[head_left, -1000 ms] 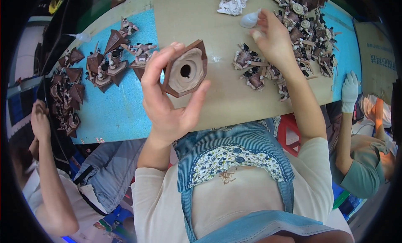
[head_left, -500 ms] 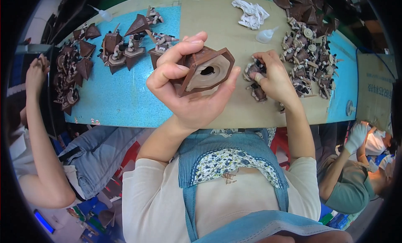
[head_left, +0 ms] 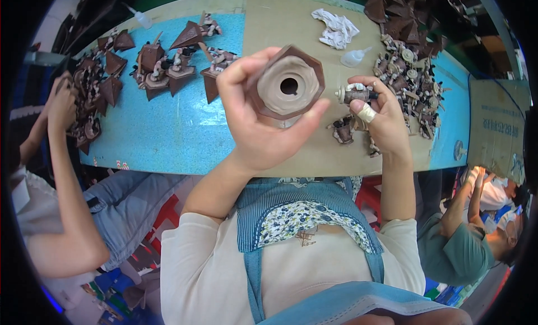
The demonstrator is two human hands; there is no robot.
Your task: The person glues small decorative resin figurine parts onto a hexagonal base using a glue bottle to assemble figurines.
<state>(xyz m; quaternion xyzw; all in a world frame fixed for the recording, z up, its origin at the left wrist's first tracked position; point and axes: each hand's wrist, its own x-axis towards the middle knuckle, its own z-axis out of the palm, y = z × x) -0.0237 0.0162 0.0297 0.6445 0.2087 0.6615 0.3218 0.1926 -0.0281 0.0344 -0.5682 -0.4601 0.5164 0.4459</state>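
Note:
My left hand (head_left: 252, 115) is wrapped round a brown faceted base (head_left: 268, 98), whose beige recessed face with a dark round hole in the middle is turned up toward me. Just to the right, my right hand (head_left: 384, 115) pinches a small figurine (head_left: 358, 94) between thumb and fingers, its pale round end pointing toward the base. The two pieces are apart. A pale wrap covers part of my right thumb. Under that hand, a few more small figurines (head_left: 343, 131) lie on the tan board (head_left: 297, 151).
A heap of figurines (head_left: 406, 84) lies at the right, with brown faceted pieces (head_left: 392, 17) behind it. A squeeze bottle (head_left: 353, 57) and crumpled white cloth (head_left: 336, 28) lie nearer the middle. Joined pieces (head_left: 174, 73) stand on the blue mat (head_left: 151, 134). Other people sit on both sides.
My right hand has lifted a figurine off the board and turned it sideways. My left hand has tilted the base so its holed face points more directly at me.

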